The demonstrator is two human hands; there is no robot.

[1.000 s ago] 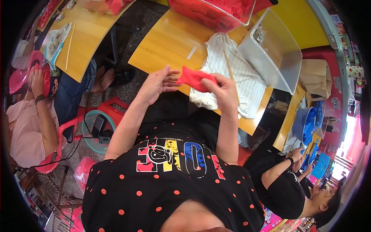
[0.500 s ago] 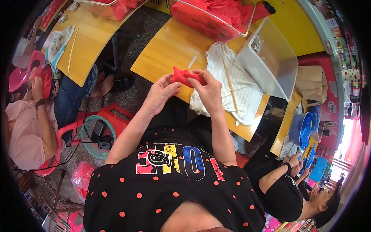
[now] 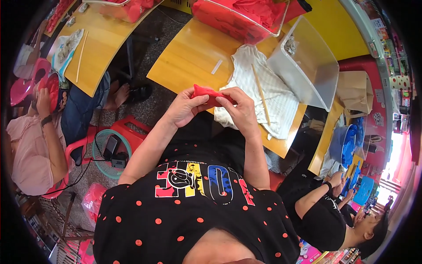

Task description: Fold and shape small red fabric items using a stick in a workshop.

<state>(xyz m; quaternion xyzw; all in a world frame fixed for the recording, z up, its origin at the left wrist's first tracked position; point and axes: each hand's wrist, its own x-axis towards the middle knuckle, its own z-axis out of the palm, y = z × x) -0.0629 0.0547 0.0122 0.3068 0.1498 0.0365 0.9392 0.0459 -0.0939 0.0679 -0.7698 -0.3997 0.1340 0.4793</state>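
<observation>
A small piece of red cloth (image 3: pixel 203 91), folded and puffed like a little pouch, is held up in front of me near the table's front edge. My left hand (image 3: pixel 186 108) pinches its left end between thumb and fingers. At its right end, my right hand (image 3: pixel 241 108) grips it with the thumb on top. Just beyond my right hand a striped white cloth (image 3: pixel 281 94) lies spread on the yellow table (image 3: pixel 180 57). A thin wooden stick (image 3: pixel 260 94) rests on that cloth. Left of the cloth is a short white strip (image 3: pixel 216 66).
A clear bin of red cloth (image 3: pixel 250 24) stands at the table's back; an open clear bin (image 3: pixel 303 66) sits at its right. On my left are another table (image 3: pixel 103 35), a person in pink (image 3: pixel 35 149) and a green basket (image 3: pixel 110 169). A person in black (image 3: pixel 323 220) works at right.
Both hands have come slightly nearer to me with the red cloth. The cloth is now more folded and flattened between my fingers, and my left fingers have closed further around it.
</observation>
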